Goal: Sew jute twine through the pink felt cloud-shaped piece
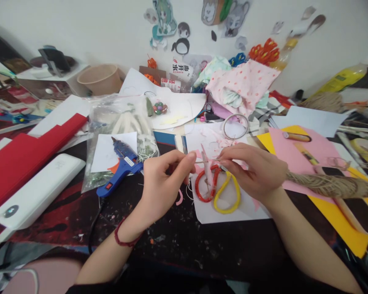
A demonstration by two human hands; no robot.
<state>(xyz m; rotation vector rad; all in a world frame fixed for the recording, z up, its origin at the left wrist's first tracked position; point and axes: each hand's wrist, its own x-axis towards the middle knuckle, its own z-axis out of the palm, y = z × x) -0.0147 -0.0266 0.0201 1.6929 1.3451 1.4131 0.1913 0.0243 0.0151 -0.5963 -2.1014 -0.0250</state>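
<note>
Both of my hands are raised over the middle of the table, pinching a thin strand [207, 161] stretched between them. My left hand [168, 179] grips its left end between thumb and index finger. At the right end, the thumb and fingers of my right hand [254, 165] are closed on it. Scissors with a red and a yellow handle [227, 209] lie beneath on a white sheet [208, 212], partly covered by the hands. Pink scraps [227, 141] and a metal ring [247, 130] are just beyond them.
A blue glue gun [121, 165] lies left of my hands, beside a plastic bag [95, 118], a white power bank [39, 190] and a red case [30, 157]. To the right are a twine bundle [334, 185], a phone [360, 214], and pink paper [282, 157]. Cloth [242, 83] is heaped behind.
</note>
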